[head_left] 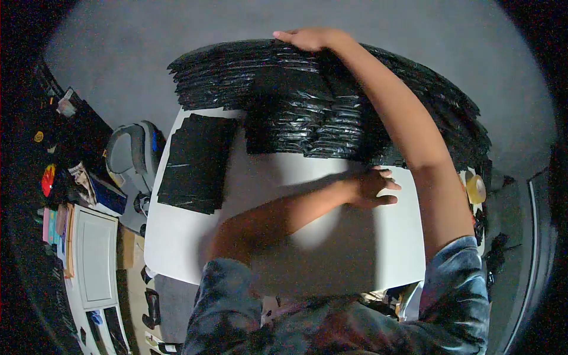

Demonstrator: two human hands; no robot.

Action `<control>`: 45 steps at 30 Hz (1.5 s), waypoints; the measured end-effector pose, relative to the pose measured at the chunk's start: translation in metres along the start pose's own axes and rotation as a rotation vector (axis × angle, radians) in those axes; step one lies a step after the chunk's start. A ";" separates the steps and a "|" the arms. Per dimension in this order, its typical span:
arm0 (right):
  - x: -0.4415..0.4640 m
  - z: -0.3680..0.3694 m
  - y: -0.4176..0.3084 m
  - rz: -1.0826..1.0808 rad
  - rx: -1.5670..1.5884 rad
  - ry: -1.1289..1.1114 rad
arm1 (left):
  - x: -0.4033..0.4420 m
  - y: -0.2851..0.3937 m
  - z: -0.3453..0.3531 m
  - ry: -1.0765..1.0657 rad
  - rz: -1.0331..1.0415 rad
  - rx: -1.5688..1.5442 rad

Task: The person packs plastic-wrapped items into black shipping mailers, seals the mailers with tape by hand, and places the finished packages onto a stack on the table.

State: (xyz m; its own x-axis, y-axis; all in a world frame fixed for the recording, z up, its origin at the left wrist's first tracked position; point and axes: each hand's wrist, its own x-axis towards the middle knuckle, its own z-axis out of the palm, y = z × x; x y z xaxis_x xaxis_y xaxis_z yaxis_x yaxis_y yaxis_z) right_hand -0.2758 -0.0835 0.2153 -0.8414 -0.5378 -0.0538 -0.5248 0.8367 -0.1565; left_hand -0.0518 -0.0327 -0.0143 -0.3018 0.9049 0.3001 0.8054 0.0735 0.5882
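My right hand (pixel 309 39) reaches to the far top edge of a tall pile of glossy black plastic bags (pixel 296 97). It rests there with its fingers stretched to the left, and part of them is hard to make out. Closer to me, my left hand (pixel 374 188) is over the white table (pixel 296 171), just in front of the pile, with its fingers spread and nothing in them. A smaller, flat stack of black bags (pixel 198 163) lies on the table's left side.
A roll of yellowish tape (pixel 475 189) is at the table's right edge. To the left are a grey padded seat-like item (pixel 135 157), a white cabinet (pixel 97 254) and several books or folders (pixel 62 231). A grey wall stands behind the pile.
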 end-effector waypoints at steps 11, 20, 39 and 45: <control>-0.097 -0.032 0.002 -0.347 0.051 0.674 | 0.003 -0.007 -0.003 -0.099 -0.029 -0.183; -0.409 0.102 0.073 0.114 0.061 0.801 | 0.004 -0.009 0.000 0.123 0.081 0.033; -0.625 0.197 0.102 0.789 -0.284 0.773 | 0.012 0.008 -0.010 0.020 -0.005 0.133; -0.575 0.197 0.038 0.418 0.082 0.667 | 0.010 0.007 -0.007 0.049 0.019 0.136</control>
State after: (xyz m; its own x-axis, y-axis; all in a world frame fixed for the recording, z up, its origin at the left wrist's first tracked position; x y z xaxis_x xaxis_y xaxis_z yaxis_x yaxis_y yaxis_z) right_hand 0.2132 0.2375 0.0459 -0.8803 0.0168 0.4740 -0.1584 0.9316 -0.3272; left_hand -0.0528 -0.0259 -0.0016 -0.3073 0.8855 0.3484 0.8719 0.1153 0.4759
